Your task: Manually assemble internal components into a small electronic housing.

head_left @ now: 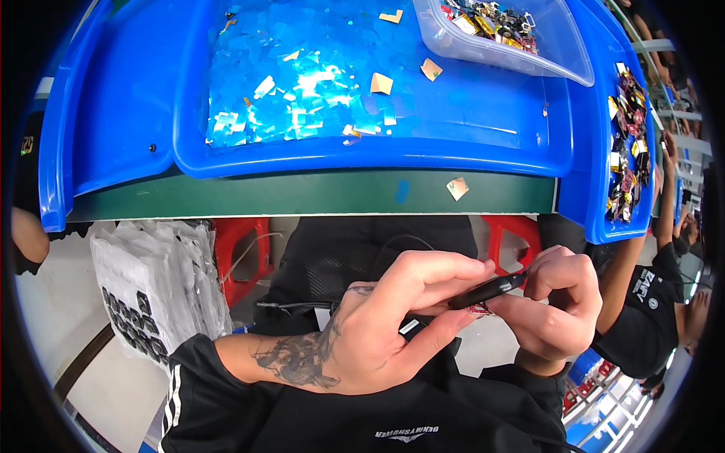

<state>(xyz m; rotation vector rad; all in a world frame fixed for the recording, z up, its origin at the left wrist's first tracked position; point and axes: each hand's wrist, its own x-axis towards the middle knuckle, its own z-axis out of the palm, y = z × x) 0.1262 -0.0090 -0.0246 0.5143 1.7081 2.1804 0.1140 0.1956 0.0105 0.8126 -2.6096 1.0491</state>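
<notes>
My left hand (400,321) holds a small dark, elongated piece (487,291) between its thumb and fingers, above my lap. Pinched at the right end of that piece are the fingertips of my right hand (555,306). A small red and silvery part (477,310) shows just beneath the dark piece, by my left thumb; the fingers partly hide it, and I cannot tell its kind.
A blue tray (377,160) on the green table (302,198) holds many blue film scraps and a clear plastic box (513,68) of small parts. More parts fill a blue bin (596,204) at right, near another person's arm (623,283). Bagged sheets (155,279) stand at left.
</notes>
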